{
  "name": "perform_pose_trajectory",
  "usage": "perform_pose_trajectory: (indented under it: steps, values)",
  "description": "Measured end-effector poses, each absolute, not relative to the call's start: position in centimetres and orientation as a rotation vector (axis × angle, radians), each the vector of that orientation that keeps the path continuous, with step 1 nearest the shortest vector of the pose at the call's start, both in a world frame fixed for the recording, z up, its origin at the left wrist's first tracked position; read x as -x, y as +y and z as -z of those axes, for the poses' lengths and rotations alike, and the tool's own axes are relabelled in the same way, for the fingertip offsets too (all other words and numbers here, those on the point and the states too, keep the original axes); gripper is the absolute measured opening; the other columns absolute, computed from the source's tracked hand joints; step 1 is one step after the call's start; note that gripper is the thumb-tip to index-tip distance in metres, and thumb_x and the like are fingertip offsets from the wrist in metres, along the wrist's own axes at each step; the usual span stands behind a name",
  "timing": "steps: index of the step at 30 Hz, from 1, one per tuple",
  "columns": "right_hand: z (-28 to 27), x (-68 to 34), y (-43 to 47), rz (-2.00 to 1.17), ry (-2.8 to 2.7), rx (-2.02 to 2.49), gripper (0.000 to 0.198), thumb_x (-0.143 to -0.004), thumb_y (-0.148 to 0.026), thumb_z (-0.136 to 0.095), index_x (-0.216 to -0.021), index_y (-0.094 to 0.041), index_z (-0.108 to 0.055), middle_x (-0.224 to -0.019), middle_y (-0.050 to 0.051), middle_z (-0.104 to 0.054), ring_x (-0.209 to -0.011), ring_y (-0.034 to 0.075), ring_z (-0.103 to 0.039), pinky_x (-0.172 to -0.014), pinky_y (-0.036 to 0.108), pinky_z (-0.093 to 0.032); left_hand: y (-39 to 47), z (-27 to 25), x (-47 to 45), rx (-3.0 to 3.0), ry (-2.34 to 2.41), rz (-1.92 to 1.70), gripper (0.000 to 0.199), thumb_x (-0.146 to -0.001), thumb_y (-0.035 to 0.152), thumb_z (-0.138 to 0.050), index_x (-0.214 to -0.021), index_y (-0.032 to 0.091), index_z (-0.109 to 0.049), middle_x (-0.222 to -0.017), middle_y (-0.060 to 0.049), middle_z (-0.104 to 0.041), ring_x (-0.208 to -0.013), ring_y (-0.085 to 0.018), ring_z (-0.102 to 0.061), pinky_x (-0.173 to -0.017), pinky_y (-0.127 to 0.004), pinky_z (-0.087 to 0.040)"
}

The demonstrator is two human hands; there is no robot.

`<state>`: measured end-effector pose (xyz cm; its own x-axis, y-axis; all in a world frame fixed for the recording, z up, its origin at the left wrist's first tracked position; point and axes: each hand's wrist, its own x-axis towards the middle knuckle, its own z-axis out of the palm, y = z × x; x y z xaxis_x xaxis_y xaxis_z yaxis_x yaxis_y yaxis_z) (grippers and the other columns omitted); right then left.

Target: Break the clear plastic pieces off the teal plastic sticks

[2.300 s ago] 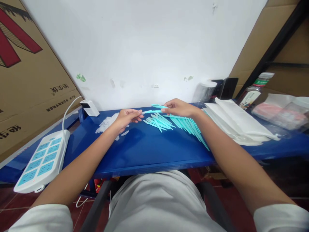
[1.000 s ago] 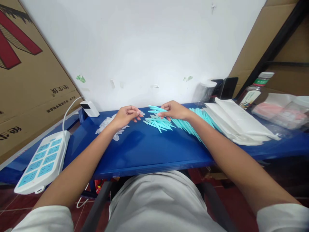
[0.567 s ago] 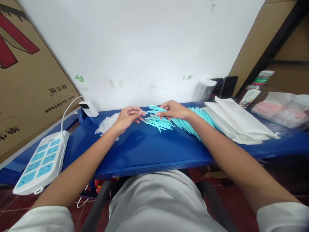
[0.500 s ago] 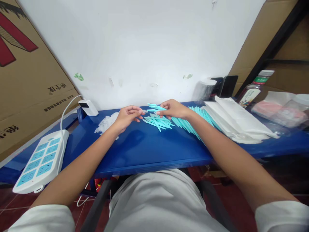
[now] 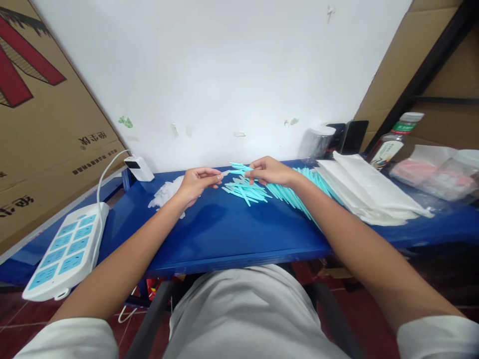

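My left hand [image 5: 196,184] pinches a small translucent white sleeve [image 5: 225,173] between thumb and fingertips. Facing it, my right hand [image 5: 272,171] grips several slim turquoise sticks [image 5: 237,166] that point left; the tip of one meets or almost meets the sleeve. Below both hands, a loose heap of turquoise sticks [image 5: 247,191] with some pale ends lies on the blue table [image 5: 232,234]. A pile of similar translucent sleeves [image 5: 163,193] is beside my left hand, partly hidden by it. More turquoise sticks [image 5: 290,197] lie in a row under my right wrist and forearm.
White paper-like sheets [image 5: 368,187] lie right of the row. Behind them stand a clear jar [image 5: 318,142], dark phone-like slabs [image 5: 354,137] and a bottle [image 5: 391,142]. At left are a power strip [image 5: 67,252], a white corded device [image 5: 139,168] and a large cardboard box [image 5: 48,114].
The sleeve in my left hand and the turquoise sticks in my right hand have come closer together, tip to tip. The whole view has shifted slightly.
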<state>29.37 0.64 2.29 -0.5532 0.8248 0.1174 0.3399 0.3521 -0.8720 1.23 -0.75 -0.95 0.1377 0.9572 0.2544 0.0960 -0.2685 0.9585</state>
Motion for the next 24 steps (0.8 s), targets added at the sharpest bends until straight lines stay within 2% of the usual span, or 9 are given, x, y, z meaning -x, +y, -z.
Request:
perform_pose_trajectory:
  steps: [9, 18, 24]
  values:
    - [-2.64, -29.46, 0.55, -1.147, -2.058, 1.025, 0.026, -0.086, -0.037, -0.077, -0.075, -0.015, -0.069, -0.084, 0.010, -0.079, -0.047, 0.008, -0.046, -0.047, 0.026, -0.036, -0.42, 1.05, -0.81, -1.519, 1.099, -1.262, 0.048, -0.062, 0.046, -0.097, -0.093, 0.015, -0.080, -0.091, -0.012, -0.079, -0.079, -0.021, -0.073, -0.066, -0.030, -0.057]
    - [-2.45, -29.39, 0.48, -1.184, -2.082, 1.003, 0.031, -0.084, -0.045, -0.080, -0.081, -0.016, -0.072, -0.088, 0.010, -0.079, -0.047, 0.008, -0.048, -0.047, 0.027, -0.036, -1.12, 0.92, -1.53, -1.602, 1.118, -1.207, 0.050, -0.063, 0.050, -0.095, -0.094, 0.014, -0.080, -0.079, -0.010, -0.077, -0.069, -0.020, -0.070, -0.064, -0.031, -0.056]
    - [-2.66, -29.56, 0.53, -1.117, -2.066, 1.020, 0.028, -0.084, -0.042, -0.079, -0.079, -0.015, -0.072, -0.086, 0.010, -0.079, -0.045, 0.008, -0.047, -0.046, 0.027, -0.033, -0.65, 1.15, -1.11, -1.557, 1.123, -1.260, 0.048, -0.063, 0.049, -0.096, -0.091, 0.015, -0.078, -0.082, -0.009, -0.077, -0.072, -0.020, -0.071, -0.063, -0.029, -0.056]
